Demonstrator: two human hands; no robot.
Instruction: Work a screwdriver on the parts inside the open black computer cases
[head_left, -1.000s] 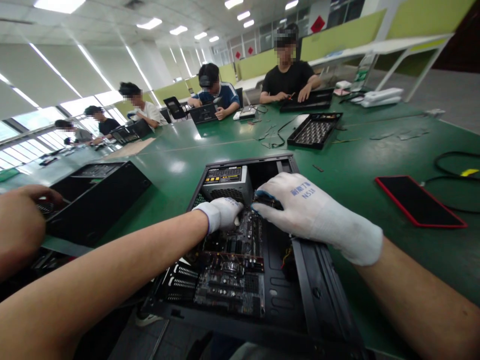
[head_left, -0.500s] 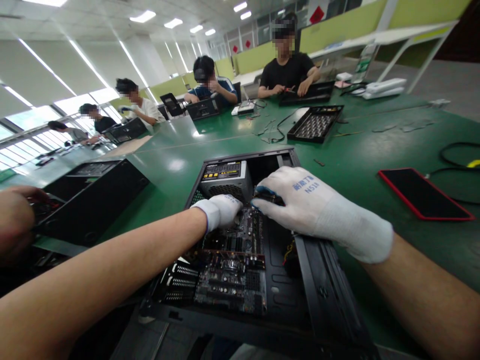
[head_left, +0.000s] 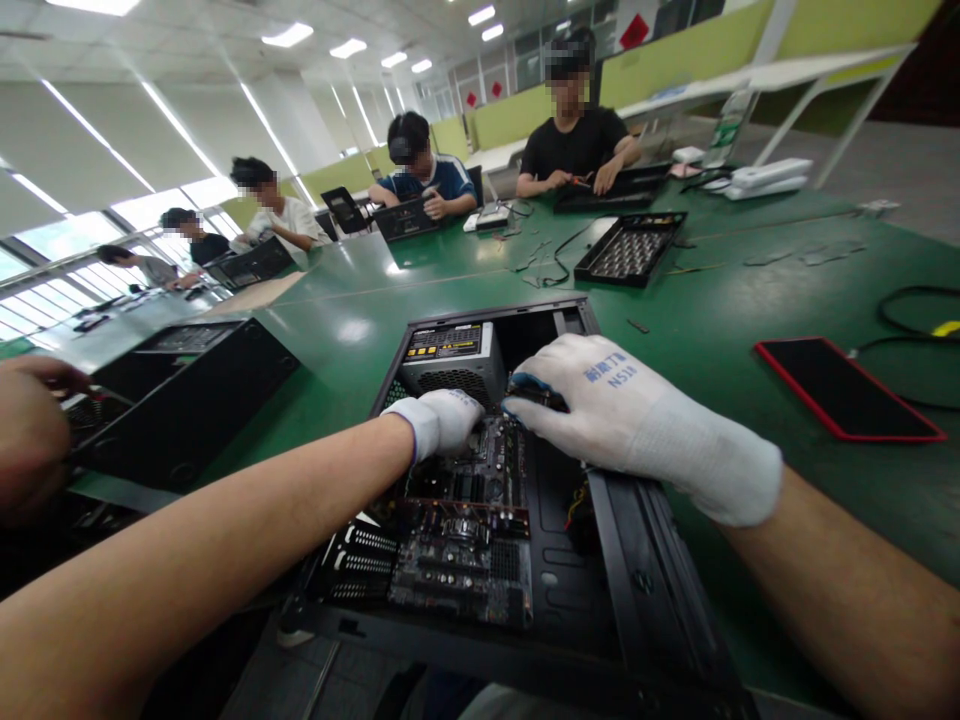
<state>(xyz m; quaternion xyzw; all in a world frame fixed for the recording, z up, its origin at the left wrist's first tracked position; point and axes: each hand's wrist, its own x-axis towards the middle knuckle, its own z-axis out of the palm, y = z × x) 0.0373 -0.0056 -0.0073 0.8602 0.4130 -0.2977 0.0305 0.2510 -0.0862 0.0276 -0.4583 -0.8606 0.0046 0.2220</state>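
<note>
An open black computer case (head_left: 660, 590) lies in front of me, with a motherboard (head_left: 465, 560) and a grey power supply (head_left: 454, 360) inside. Both of my hands wear white gloves and reach into it. My left hand (head_left: 446, 420) is closed over the upper part of the board, just below the power supply; its fingertips are mostly hidden. Beside the power supply's right corner, my right hand (head_left: 585, 400) has thumb and fingers bent towards each other at the board's upper right edge. What either hand holds is too hidden to tell.
A red-edged black tablet (head_left: 851, 390) and a cable lie on the green table (head_left: 720, 350) to the right. Beyond the case is a black tray-like panel (head_left: 634, 248). At left, another person's hand (head_left: 34, 430) works at a second case (head_left: 195, 410). Several people sit across the table.
My hands and the case have barely moved. Across the table, a person has lowered a hand from the face to a case. The neighbour's hand at left has shifted slightly.
</note>
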